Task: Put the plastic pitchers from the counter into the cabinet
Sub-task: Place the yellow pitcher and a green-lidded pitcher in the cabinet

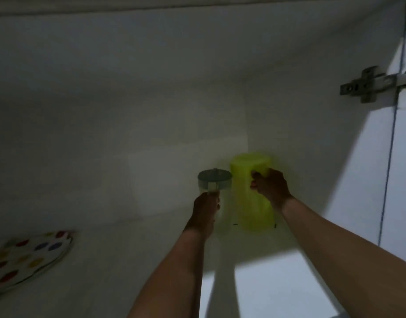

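I look into a dim white cabinet (151, 99). A tall lime-green plastic pitcher (245, 191) stands upright on the cabinet shelf near the back right corner. My right hand (269, 187) is closed on its upper right side. Just left of it is a clear pitcher with a grey lid (214, 179); its body is hard to make out in the dark. My left hand (205, 211) grips that pitcher's handle below the lid. Both forearms reach in from the lower edge of the view.
Polka-dot plates (30, 253) lie stacked on the shelf at the far left. A metal hinge (367, 84) is fixed to the right cabinet wall, beside the open door edge (390, 157). Bare shelf surface spans between the plates and the pitchers.
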Motion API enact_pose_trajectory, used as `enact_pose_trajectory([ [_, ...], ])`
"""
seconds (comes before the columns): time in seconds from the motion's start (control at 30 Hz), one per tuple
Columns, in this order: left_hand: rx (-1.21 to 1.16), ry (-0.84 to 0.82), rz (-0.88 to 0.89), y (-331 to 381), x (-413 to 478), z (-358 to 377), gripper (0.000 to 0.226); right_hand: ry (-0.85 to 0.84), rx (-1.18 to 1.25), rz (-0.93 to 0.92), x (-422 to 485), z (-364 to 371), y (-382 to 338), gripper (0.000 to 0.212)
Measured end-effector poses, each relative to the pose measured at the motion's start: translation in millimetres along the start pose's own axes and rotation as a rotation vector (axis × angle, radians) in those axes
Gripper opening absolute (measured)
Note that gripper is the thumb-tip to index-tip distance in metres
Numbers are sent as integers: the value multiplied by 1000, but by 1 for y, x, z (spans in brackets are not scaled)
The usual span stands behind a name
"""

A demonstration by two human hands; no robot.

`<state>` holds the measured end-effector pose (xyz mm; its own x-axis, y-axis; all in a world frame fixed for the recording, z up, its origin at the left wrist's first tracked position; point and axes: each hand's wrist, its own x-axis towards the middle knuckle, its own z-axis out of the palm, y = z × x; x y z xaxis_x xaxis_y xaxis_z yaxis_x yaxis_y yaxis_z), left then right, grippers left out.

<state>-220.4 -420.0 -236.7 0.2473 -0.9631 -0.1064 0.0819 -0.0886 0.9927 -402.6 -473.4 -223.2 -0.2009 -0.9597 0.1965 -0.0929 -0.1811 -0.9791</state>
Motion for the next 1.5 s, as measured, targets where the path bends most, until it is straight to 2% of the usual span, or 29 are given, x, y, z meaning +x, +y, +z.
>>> enact_pose_trajectory([
  [0.2, 45, -9, -57, -11, 53, 18, 25, 25, -67, 22, 54, 24, 12, 80],
  [0.4, 79, -15, -36, -10, 86, 31, 29, -27, -212, 73, 91, 32, 18, 93],
  [0.5, 208, 24, 9, -6, 98, 30, 29, -66, -338, 114, 93, 33, 11, 88],
  [0.57, 274, 68, 17, -3, 97, 26, 48, -82, -396, 141, 91, 32, 11, 89],
  [0.6, 307, 99, 28, -4, 97, 23, 70, -57, -430, 135, 86, 31, 10, 91],
  [0.63, 351, 131, 28, -6, 98, 19, 91, 1, -480, 103, 79, 31, 10, 90],
  [0.67, 385, 139, 24, -6, 93, 14, 102, 86, -535, 47, 71, 31, 9, 84],
  [0.73, 408, 121, 27, -7, 79, 1, 100, 252, -625, -122, 49, 31, 4, 62],
  [0.8, 417, 127, 40, -7, 62, -18, 91, 300, -667, -295, 25, 34, -6, 45],
  [0.9, 435, 133, 60, -4, 26, -55, 65, 55, -650, -453, -19, 47, -27, 26],
  [0.97, 447, 141, 68, 1, -11, -85, 48, -130, -660, -508, -53, 66, -42, 28],
  [1.0, 455, 143, 73, 5, -33, -101, 44, -185, -668, -512, -73, 77, -49, 31],
  [1.07, 479, 138, 77, 10, -82, -137, 40, -274, -672, -479, -121, 101, -65, 22],
  [1.17, 490, 143, 55, 7, -169, -202, 29, -367, -595, -559, -209, 141, -82, 12],
  [1.23, 476, 154, -12, 4, -232, -252, 27, -409, -537, -623, -273, 172, -93, 11],
  [1.37, 441, 93, -287, -1, -368, -356, 23, -578, -452, -743, -411, 238, -120, 15],
  [1.5, 459, 355, -376, -10, -492, -467, 36, -620, -321, -958, -544, 294, -144, 22],
])
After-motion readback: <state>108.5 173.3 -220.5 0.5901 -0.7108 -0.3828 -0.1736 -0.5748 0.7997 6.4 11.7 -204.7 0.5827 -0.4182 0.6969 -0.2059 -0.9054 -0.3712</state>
